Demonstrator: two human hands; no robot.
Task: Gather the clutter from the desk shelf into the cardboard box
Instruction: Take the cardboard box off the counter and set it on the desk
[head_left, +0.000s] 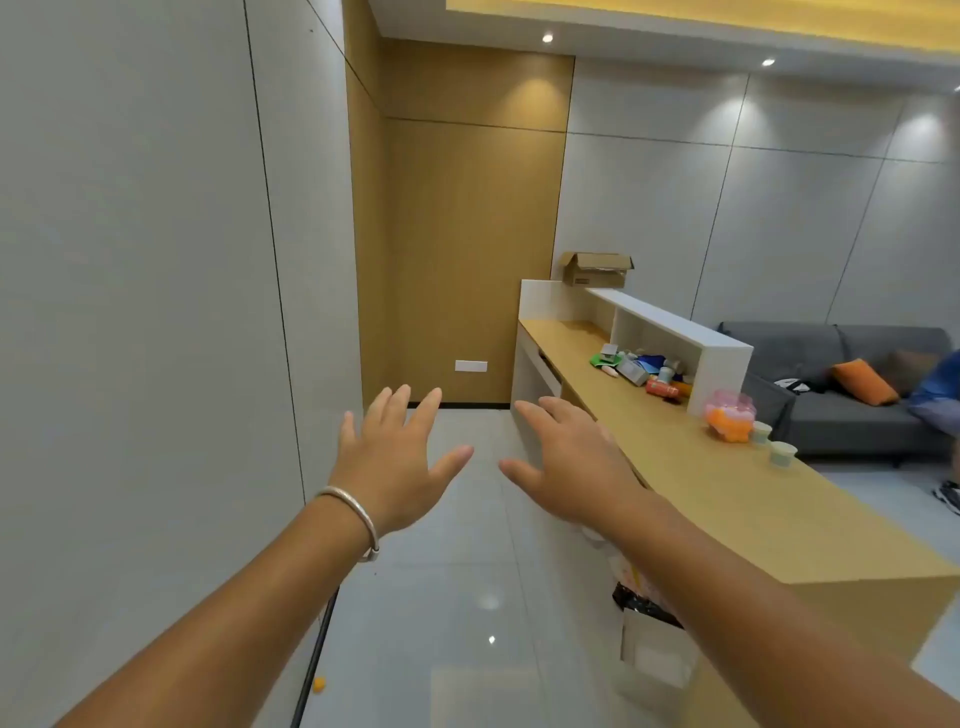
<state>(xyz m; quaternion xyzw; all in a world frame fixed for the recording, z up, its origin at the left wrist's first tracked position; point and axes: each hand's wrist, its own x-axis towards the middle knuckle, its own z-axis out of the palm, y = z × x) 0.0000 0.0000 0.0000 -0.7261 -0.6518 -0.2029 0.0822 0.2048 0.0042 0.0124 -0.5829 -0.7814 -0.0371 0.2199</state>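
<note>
Evidently no label is readable on the cardboard box (597, 270) or clutter (641, 370).

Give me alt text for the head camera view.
Two empty hands, left hand and right hand, reach forward with spread fingers beside a long desk. Clutter sits in its shelf, an open cardboard box on top.

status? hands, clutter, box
Left hand and right hand open, empty, out over the floor. Clutter untouched in the desk shelf. Cardboard box open on the far end. Nothing in the way.
</note>
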